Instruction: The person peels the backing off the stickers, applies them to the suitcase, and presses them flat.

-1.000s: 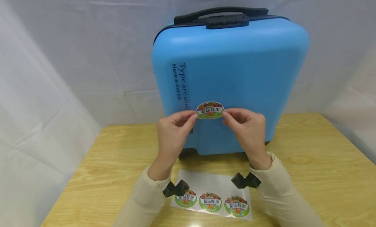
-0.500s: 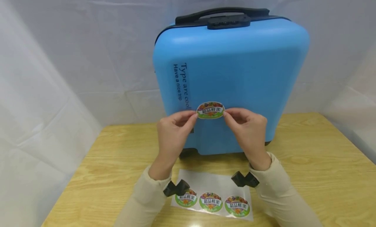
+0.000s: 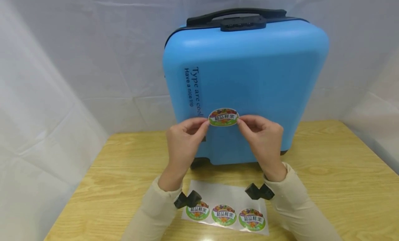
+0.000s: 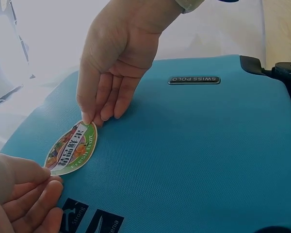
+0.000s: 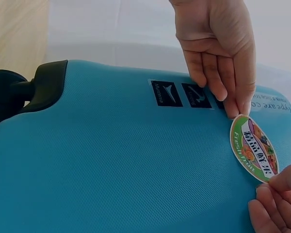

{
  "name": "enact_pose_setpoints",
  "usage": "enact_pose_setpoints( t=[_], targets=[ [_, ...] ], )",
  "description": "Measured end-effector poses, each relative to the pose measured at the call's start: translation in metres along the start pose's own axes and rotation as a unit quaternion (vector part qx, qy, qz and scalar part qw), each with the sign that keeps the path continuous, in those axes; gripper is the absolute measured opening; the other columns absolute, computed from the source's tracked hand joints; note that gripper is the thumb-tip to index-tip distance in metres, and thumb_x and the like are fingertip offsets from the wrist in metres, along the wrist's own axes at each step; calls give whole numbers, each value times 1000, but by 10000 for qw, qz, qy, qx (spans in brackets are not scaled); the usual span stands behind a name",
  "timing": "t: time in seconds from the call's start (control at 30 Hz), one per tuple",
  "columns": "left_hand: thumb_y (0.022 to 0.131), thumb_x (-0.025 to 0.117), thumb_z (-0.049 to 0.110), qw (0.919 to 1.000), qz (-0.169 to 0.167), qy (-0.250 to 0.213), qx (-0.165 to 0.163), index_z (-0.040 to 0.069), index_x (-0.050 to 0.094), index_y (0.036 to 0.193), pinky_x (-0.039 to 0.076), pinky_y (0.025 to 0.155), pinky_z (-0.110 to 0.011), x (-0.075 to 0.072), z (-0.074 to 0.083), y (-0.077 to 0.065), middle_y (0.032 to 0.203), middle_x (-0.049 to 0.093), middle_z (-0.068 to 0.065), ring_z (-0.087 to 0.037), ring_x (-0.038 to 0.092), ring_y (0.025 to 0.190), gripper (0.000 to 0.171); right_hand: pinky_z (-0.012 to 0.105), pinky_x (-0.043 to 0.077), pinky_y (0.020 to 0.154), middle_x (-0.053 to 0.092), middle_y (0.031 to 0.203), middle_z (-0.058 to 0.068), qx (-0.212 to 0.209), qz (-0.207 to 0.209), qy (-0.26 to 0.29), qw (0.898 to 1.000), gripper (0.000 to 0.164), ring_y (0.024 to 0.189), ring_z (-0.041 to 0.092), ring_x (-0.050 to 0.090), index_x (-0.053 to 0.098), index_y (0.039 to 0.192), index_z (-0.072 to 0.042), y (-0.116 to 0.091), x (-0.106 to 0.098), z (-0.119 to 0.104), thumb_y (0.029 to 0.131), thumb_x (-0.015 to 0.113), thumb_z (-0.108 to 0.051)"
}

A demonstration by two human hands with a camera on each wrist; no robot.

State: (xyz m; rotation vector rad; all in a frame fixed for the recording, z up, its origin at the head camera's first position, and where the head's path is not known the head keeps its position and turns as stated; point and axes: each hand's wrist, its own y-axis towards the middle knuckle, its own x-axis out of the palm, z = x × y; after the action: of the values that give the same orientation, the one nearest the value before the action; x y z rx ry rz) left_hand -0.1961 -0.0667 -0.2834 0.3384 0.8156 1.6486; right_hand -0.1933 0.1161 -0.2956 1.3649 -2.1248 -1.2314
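An oval fruit sticker (image 3: 223,117) with a green lower part and printed lettering is stretched between both hands, close over the front of the blue suitcase (image 3: 265,81). My left hand (image 3: 184,144) pinches its left end between thumb and index finger. The opposite end is pinched the same way by my right hand (image 3: 264,140). In the left wrist view the sticker (image 4: 72,148) slants across the suitcase shell, near dark printed labels (image 4: 105,222). From the right wrist the sticker (image 5: 254,148) shows its printed face, with a fingertip pair at each end.
Below the hands, a backing sheet (image 3: 218,192) with three more oval stickers lies on the wooden table (image 3: 124,171). The suitcase stands upright, its black handle (image 3: 237,12) on top. White cloth (image 3: 93,61) hangs behind and at the sides.
The hands and the sticker hold nearly still before the suitcase. Only a very slight shift of the whole view shows.
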Motion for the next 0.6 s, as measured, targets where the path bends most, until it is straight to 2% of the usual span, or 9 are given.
enact_pose_setpoints(
  t=[0.2,0.43,0.6],
  targets=[
    [84,72,13,9999,54,88,77,1,74,87,54,53,-23,1,0,-1,81,72,-9,-12,65,60,13,12,48,59,72,77,11,44,78,92,9999,9,61,17,65,75,86,-1,-1,1,0,82,73,-9],
    [84,72,13,9997,121,176,88,1,74,87,54,53,-23,2,1,0,81,72,-9,-12,65,59,12,14,50,59,72,80,11,187,84,296,9994,9,64,3,64,74,88,0,-1,2,2,81,73,-6],
    [84,72,12,9995,167,270,94,1,74,86,53,52,-23,2,1,0,80,72,-8,-11,64,58,12,14,49,58,72,79,11,214,11,267,9994,9,64,1,63,74,87,0,-1,2,2,81,73,-6]
  ],
)
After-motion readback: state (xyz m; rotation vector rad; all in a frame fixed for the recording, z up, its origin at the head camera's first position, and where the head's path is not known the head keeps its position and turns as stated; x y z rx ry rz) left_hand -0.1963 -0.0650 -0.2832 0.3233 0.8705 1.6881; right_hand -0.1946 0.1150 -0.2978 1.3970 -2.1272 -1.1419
